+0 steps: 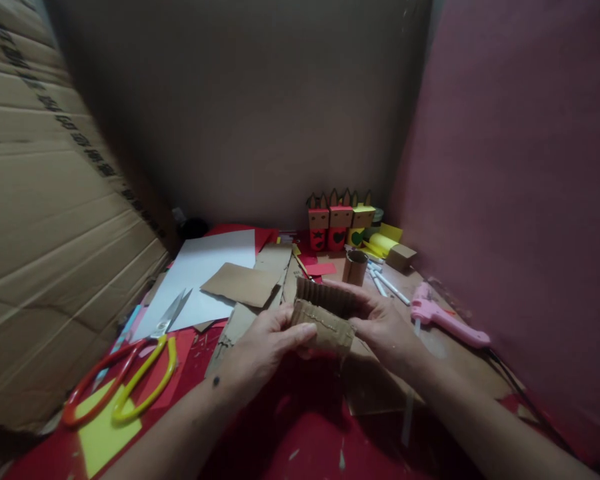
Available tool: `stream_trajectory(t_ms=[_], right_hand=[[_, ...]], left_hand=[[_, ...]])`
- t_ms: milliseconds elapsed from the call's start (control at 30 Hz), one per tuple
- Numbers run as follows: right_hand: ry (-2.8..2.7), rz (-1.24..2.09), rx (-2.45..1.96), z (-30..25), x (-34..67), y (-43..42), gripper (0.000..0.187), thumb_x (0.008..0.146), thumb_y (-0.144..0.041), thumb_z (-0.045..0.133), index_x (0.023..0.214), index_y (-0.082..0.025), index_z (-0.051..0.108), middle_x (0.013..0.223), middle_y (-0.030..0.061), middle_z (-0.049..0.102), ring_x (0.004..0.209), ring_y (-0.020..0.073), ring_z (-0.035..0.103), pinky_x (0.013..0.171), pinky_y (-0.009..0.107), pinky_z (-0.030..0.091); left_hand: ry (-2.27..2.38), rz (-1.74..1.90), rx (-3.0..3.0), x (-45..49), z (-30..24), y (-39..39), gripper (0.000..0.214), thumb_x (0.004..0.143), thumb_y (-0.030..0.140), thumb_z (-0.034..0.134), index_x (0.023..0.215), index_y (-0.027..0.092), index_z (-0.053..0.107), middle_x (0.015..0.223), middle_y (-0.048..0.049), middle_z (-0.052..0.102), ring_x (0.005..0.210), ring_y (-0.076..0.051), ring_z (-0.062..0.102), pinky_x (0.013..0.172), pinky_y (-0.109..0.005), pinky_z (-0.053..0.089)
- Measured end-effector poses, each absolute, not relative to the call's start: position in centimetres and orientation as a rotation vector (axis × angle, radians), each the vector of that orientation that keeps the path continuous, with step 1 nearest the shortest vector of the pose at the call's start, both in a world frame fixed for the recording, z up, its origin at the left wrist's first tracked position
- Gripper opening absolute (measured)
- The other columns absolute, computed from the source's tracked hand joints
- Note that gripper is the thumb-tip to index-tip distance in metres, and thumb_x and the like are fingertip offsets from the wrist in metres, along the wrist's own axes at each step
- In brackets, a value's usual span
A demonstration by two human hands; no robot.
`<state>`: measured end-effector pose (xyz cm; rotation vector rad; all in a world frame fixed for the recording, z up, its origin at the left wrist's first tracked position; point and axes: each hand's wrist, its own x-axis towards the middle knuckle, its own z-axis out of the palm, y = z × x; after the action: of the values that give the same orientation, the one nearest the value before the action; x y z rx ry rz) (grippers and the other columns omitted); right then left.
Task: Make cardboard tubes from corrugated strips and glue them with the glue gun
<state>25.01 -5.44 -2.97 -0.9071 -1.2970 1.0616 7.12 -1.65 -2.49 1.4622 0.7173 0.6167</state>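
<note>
Both my hands hold a curled strip of corrugated cardboard (325, 319) low over the red work surface (305, 433). My left hand (265, 347) pinches its left end, thumb pressed on the front face. My right hand (380, 323) grips the right end, fingers wrapped round the back. The strip bends into a partial ring with its ribbed inside facing up. A small cardboard tube (355, 267) stands just behind it.
Scissors with orange and yellow handles (130, 373) lie at left on yellow paper. White paper (205, 273) and flat cardboard pieces (243, 283) lie behind. A pink glue gun (447, 320) and glue sticks (387, 283) lie right. Red and yellow box figures (337, 223) stand against the back wall.
</note>
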Motion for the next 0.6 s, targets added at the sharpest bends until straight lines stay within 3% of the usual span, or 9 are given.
stream_trajectory(t_ms=[167,433,600], right_hand=[[-1.392,1.128,-0.866,-3.4,25.2,-5.3,0.046,0.069,-0.004,0.059,0.109,-0.029,0.063,0.106,-0.0005,0.067,0.103,0.0198,0.06,0.094,0.041,0.045],[-1.621,1.006,-0.965,-4.6,25.4,-5.7,0.05,0.074,-0.005,0.058,0.113,-0.036,0.059,0.115,-0.0033,0.062,0.101,0.0199,0.061,0.089,0.04,0.05],[-1.744,0.873,-1.056,-4.6,25.6,-5.7,0.047,0.075,-0.008,0.06,0.113,-0.037,0.059,0.121,-0.003,0.059,0.107,0.0208,0.057,0.094,0.043,0.046]], left_hand=[[0.689,0.647,1.283,7.3,-3.2,-1.7,0.02,0.076,0.029,0.062,0.085,0.012,0.067,0.078,-0.0081,0.067,0.075,-0.021,0.061,0.075,-0.034,0.044],[0.785,0.631,1.275,7.6,-3.6,-1.4,0.011,0.07,0.02,0.06,0.065,0.011,0.066,0.064,-0.0068,0.066,0.06,-0.017,0.061,0.065,-0.03,0.048],[0.812,0.602,1.277,8.0,-2.9,-1.6,0.011,0.067,0.013,0.057,0.068,0.012,0.068,0.066,-0.0062,0.068,0.058,-0.016,0.062,0.061,-0.027,0.05]])
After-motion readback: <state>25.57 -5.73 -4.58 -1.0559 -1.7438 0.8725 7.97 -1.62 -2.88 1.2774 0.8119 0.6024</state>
